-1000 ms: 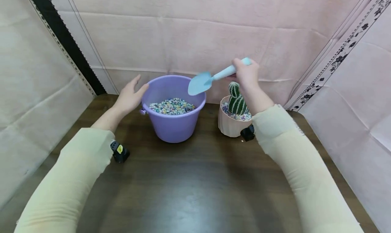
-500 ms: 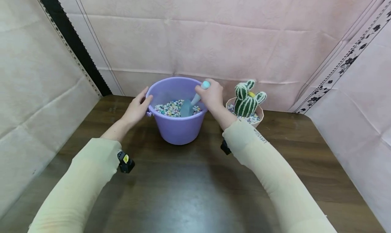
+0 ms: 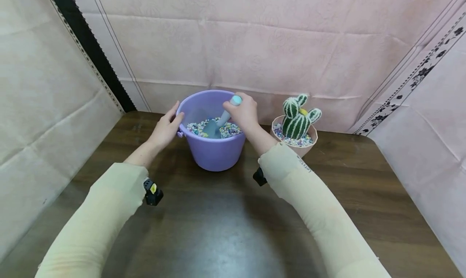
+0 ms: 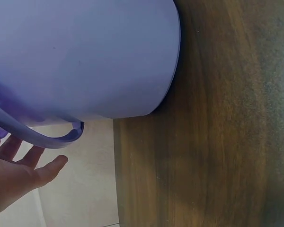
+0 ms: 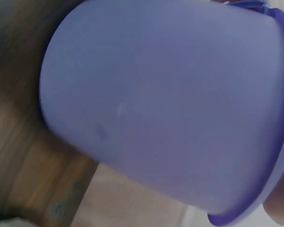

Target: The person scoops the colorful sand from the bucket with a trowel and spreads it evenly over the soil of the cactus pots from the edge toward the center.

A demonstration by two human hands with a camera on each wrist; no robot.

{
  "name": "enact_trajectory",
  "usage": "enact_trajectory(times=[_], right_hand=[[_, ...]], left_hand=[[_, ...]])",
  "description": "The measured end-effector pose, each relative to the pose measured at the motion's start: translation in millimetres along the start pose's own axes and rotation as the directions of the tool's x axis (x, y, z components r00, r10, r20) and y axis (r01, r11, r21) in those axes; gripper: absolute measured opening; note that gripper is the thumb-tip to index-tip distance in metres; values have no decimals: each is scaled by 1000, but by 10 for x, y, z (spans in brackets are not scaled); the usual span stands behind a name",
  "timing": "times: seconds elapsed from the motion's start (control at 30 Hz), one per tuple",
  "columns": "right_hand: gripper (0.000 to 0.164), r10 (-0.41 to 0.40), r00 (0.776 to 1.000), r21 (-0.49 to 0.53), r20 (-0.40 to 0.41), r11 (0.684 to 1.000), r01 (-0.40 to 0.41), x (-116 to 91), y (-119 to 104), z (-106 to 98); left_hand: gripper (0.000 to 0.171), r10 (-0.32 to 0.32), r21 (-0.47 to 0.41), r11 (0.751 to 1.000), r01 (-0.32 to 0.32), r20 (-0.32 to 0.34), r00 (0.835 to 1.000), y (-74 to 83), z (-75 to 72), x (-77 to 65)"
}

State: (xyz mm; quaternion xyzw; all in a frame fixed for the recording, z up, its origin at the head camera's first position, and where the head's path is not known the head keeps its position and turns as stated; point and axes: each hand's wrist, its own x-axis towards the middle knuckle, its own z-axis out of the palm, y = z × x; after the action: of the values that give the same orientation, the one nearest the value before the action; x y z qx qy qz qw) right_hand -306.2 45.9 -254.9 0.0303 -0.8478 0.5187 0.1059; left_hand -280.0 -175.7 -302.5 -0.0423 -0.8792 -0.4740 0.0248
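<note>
A purple bucket filled partway with small multicoloured beads stands at the back of the table. My right hand grips the handle of a light blue trowel over the bucket's right rim. The trowel's blade is down among the beads, its lower edge hidden. On the other side, my left hand rests at the left rim with fingers extended. In the left wrist view, its fingers lie beside the bucket's curved purple handle.
Right of the bucket, a pale ribbed pot holds a green knitted cactus set in similar beads; the right forearm passes in front of it. Pale cloth encloses the dark wooden table at the back and sides.
My right hand has carried the trowel left from above the cactus pot and lowered its blade into the beads. My left hand has stayed at the bucket's left rim.
</note>
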Motion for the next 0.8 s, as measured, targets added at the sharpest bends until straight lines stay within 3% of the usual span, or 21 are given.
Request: enact_trajectory(times=[0.17,0.27,0.43,0.6,0.8], right_hand=[[9,70,997,108,-23,992,-67,10,-19,25],[13,121,992,219,-20,969,-114,33,-2,13],[13,170,985,391,-9,908,-153,56,24,10],[18,204,979,490,-9,854,-173,56,12,3],[16,292,956,611,17,754,-241,62,-10,-41]], left_hand=[[58,-5,-6,1000,5,9,1000,10,2,-9],[58,-7,-2,1000,7,8,1000,14,-4,-16],[58,-10,0,1000,10,7,1000,23,-2,-17],[58,-13,1,1000,13,10,1000,22,-3,-21],[58,-14,7,1000,14,13,1000,8,-4,-22]])
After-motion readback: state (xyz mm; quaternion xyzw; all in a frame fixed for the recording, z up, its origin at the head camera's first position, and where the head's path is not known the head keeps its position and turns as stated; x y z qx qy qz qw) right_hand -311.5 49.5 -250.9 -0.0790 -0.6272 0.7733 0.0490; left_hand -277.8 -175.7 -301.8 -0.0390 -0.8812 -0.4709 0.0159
